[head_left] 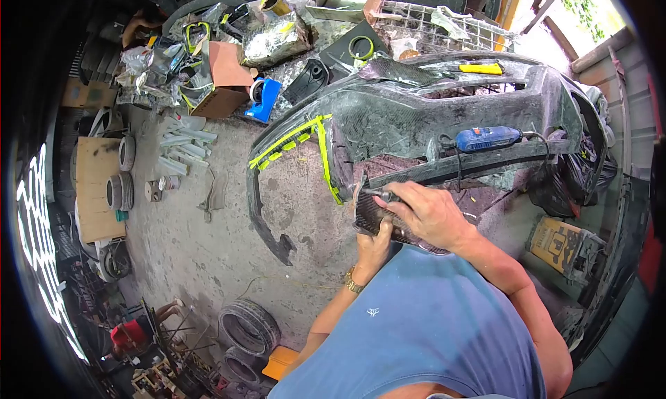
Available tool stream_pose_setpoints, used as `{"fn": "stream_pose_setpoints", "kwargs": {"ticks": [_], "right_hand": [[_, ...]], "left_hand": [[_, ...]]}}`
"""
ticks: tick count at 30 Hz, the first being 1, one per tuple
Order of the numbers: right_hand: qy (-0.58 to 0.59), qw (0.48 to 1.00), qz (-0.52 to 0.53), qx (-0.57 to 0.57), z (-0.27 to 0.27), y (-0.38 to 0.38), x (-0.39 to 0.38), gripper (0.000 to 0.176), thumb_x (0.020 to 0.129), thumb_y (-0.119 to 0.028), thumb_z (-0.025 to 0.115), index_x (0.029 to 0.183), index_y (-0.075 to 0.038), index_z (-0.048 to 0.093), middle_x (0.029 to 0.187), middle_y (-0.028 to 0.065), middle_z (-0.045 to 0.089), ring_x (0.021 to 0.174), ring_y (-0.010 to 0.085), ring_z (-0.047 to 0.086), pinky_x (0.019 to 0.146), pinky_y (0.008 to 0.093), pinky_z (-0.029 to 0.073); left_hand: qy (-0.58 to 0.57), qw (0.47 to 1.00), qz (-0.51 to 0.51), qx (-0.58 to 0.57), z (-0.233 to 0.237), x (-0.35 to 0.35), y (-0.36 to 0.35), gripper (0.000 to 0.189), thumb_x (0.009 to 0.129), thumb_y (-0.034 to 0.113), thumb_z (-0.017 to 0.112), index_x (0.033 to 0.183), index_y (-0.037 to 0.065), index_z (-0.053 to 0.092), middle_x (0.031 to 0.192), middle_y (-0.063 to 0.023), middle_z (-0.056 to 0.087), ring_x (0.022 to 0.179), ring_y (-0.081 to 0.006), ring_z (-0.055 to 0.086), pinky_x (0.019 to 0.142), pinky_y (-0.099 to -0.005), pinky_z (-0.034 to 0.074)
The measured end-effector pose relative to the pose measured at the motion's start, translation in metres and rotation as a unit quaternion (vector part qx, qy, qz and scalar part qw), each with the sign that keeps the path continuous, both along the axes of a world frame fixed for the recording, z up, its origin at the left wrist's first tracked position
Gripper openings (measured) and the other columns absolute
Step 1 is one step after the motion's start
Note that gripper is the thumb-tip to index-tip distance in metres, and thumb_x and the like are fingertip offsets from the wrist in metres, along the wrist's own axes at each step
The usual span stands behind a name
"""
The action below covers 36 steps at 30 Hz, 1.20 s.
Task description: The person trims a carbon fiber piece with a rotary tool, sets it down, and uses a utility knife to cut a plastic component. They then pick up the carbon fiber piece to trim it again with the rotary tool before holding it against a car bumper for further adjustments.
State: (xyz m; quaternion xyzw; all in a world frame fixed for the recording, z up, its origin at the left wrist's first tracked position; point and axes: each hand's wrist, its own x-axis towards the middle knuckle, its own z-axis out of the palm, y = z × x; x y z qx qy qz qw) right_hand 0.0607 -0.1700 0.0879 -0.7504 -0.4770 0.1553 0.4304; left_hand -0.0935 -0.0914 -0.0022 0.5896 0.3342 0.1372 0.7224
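Note:
Close to my body, my left hand [375, 248] is closed around the lower edge of a dark, woven-looking carbon fibre piece [366, 215]. My right hand [436, 215] pinches a small, thin tool with a metal shaft [379, 193], its tip at the upper edge of that piece. The tool's exact kind is hard to make out. Just beyond both hands lies a large dusty car bumper [409, 118], with bright yellow-green tape [324, 149] along its left opening. A blue rotary tool [489, 139] with a cable rests on the bumper.
A yellow-handled cutter [480, 69] lies on the bumper's top. Behind stand a blue tape dispenser [263, 102], a cardboard box [223, 80] and a tape roll [361, 48]. Tyres [248, 327] lie on the floor; another person in red [130, 335] is at lower left.

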Motion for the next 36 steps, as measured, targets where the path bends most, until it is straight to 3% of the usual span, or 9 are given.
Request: {"fn": "stream_pose_setpoints", "kwargs": {"ticks": [2,9,11,23,29,32,36], "right_hand": [[-0.008,0.998,0.048,-0.039,0.0,-0.003,-0.006,0.028,0.089,-0.024,0.063,0.11,-0.006,0.059,0.087,0.0095,0.063,0.073,0.0307,0.066,0.061,0.0397,0.054],[-0.079,0.99,0.071,-0.092,-0.001,0.0,-0.013,0.034,0.09,-0.027,0.061,0.117,-0.008,0.055,0.084,0.0095,0.061,0.07,0.0302,0.066,0.058,0.0397,0.054],[-0.085,0.989,0.078,-0.093,0.002,-0.001,-0.016,0.033,0.09,-0.027,0.061,0.117,-0.008,0.055,0.083,0.0095,0.061,0.069,0.0301,0.066,0.057,0.0396,0.054],[-0.107,0.987,0.076,-0.097,0.006,0.003,-0.014,0.032,0.091,-0.027,0.06,0.115,-0.007,0.054,0.082,0.0094,0.06,0.069,0.0297,0.066,0.057,0.0396,0.054],[-0.105,0.986,0.084,-0.097,0.006,0.002,-0.013,0.032,0.091,-0.027,0.059,0.115,-0.007,0.054,0.083,0.0091,0.06,0.068,0.0294,0.066,0.057,0.0399,0.054],[-0.109,0.987,0.084,-0.084,0.003,0.002,-0.014,0.032,0.091,-0.027,0.059,0.116,-0.007,0.054,0.083,0.0091,0.06,0.068,0.0294,0.066,0.057,0.0399,0.054],[-0.112,0.984,0.094,-0.1,0.007,0.001,-0.013,0.032,0.091,-0.027,0.059,0.115,-0.007,0.053,0.082,0.0094,0.06,0.068,0.0292,0.066,0.055,0.0396,0.054]], "left_hand": [[-0.018,0.999,0.036,0.018,0.0,0.002,-0.003,0.065,0.091,-0.001,0.053,0.148,0.003,0.022,0.128,-0.0102,0.051,0.113,-0.0164,0.051,0.097,-0.0318,0.043],[-0.02,0.999,0.037,0.024,-0.012,-0.003,0.0,0.069,0.09,0.004,0.058,0.148,0.002,0.022,0.136,-0.0132,0.044,0.121,-0.0198,0.046,0.103,-0.0348,0.039],[-0.025,0.998,-0.002,0.054,-0.015,-0.005,0.002,0.07,0.089,0.004,0.059,0.148,0.002,0.021,0.14,-0.0141,0.04,0.124,-0.0207,0.044,0.104,-0.035,0.037],[-0.012,0.999,0.029,-0.01,-0.009,-0.001,-0.001,0.071,0.088,0.002,0.058,0.148,0.002,0.019,0.138,-0.0138,0.04,0.123,-0.0204,0.043,0.105,-0.0344,0.036],[-0.041,0.999,0.027,0.004,-0.011,0.003,0.0,0.07,0.089,0.004,0.059,0.147,0.001,0.021,0.138,-0.0134,0.041,0.123,-0.0202,0.043,0.104,-0.0342,0.037],[-0.021,0.998,-0.001,0.057,-0.036,-0.006,0.003,0.068,0.09,0.006,0.06,0.147,0.001,0.024,0.138,-0.0132,0.041,0.122,-0.0202,0.044,0.103,-0.0341,0.038],[-0.045,0.998,0.012,0.034,-0.017,0.002,0.002,0.068,0.089,0.01,0.062,0.146,0.001,0.026,0.139,-0.0138,0.041,0.123,-0.0203,0.044,0.104,-0.0345,0.037]]}}
